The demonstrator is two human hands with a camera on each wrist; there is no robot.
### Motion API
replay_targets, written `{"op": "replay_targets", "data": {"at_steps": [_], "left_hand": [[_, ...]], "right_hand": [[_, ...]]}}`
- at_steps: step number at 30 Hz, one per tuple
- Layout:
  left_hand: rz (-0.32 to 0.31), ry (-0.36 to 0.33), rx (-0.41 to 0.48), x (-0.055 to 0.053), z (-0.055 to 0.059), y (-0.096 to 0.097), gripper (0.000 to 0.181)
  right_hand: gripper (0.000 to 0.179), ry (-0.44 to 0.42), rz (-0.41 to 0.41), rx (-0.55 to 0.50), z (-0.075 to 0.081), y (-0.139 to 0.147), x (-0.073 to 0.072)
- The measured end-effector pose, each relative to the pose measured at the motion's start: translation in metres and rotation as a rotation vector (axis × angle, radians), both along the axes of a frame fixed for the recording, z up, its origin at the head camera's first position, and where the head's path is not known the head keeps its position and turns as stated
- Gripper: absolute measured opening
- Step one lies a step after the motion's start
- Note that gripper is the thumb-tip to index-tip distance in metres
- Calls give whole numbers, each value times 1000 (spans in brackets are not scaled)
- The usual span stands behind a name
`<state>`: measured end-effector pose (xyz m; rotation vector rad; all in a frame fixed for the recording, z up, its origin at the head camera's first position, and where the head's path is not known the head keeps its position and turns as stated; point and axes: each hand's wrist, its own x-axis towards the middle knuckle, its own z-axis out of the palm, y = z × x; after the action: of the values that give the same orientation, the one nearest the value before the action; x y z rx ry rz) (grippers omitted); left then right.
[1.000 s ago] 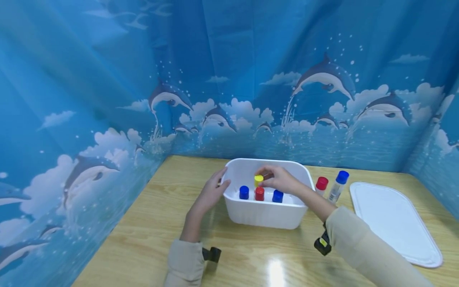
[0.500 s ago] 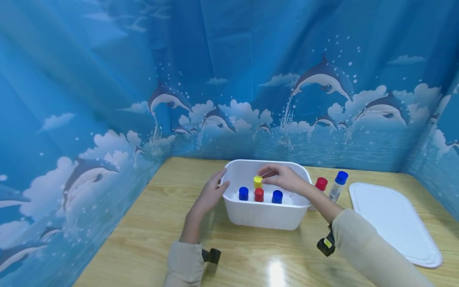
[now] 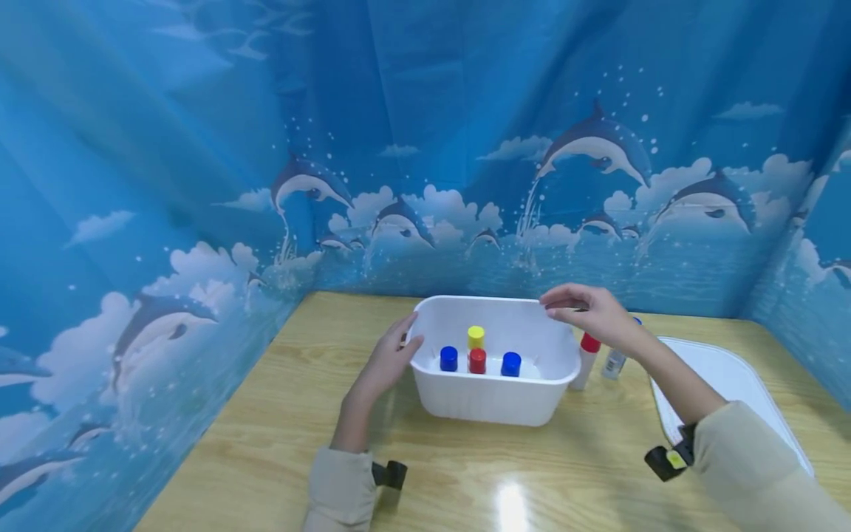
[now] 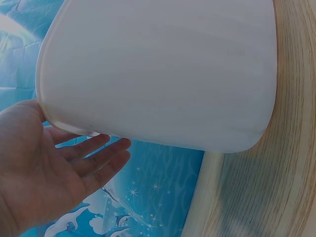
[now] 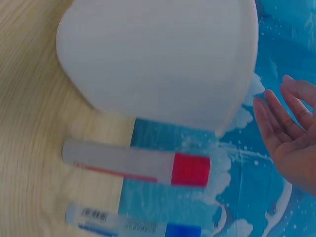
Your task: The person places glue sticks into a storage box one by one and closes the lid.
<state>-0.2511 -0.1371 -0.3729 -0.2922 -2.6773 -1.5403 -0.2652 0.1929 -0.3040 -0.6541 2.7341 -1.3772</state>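
Note:
A white plastic bin (image 3: 485, 399) stands on the table. Inside it are several capped tubes: a yellow-capped tube (image 3: 476, 338), a red-capped tube (image 3: 477, 361), and two with blue caps (image 3: 448, 359). My left hand (image 3: 388, 358) holds the bin's left end, thumb over the rim and fingers along the outside. My right hand (image 3: 595, 314) hovers above the bin's right rim with nothing in its loosely bent fingers. Below it, outside the bin, stand a clear tube with a red cap (image 5: 190, 169) and a clear tube with a blue cap (image 5: 182, 230).
A white lid (image 3: 731, 377) lies flat on the wooden table (image 3: 286, 421) at the right, partly under my right forearm. Behind the table hangs a blue curtain (image 3: 425, 148) printed with dolphins.
My right hand has let go of the yellow-capped tube inside the bin and moved right, above the bin's right rim. The left hand has stayed at the bin's left end.

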Motion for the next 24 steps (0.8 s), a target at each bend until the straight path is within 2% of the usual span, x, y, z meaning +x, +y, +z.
{"op": "replay_targets", "data": {"at_steps": [4, 9, 14, 24], "left_hand": [[4, -17, -3, 0, 0, 0, 52], [16, -39, 1, 0, 1, 1, 52], [25, -48, -2, 0, 1, 1, 52], [-2, -3, 9, -1, -1, 0, 51]], "right_hand": [[39, 24, -60, 33, 0, 23, 7], [39, 45, -116, 64, -11, 45, 11], [41, 69, -178, 94, -31, 54, 13], [46, 102, -254, -13, -76, 55, 13]]}}
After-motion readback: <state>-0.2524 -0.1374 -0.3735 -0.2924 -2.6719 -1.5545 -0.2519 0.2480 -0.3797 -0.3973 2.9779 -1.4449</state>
